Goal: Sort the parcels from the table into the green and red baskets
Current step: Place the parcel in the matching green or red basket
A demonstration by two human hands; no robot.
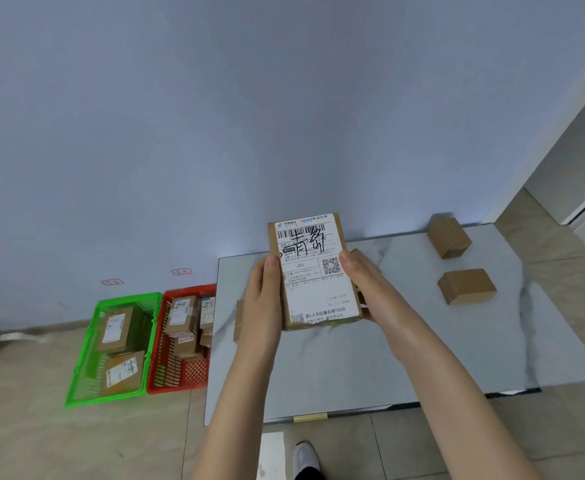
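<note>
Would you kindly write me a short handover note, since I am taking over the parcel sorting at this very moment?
Hands: the left hand and right hand grip the labelled parcel by its sides, above the table, label towards the camera.
Done: the green basket on the floor holds two parcels; the red basket beside it holds several parcels.
Left: bin the held parcel, then the far box and near box at the table's right, and a half-hidden box behind the left hand.
</note>
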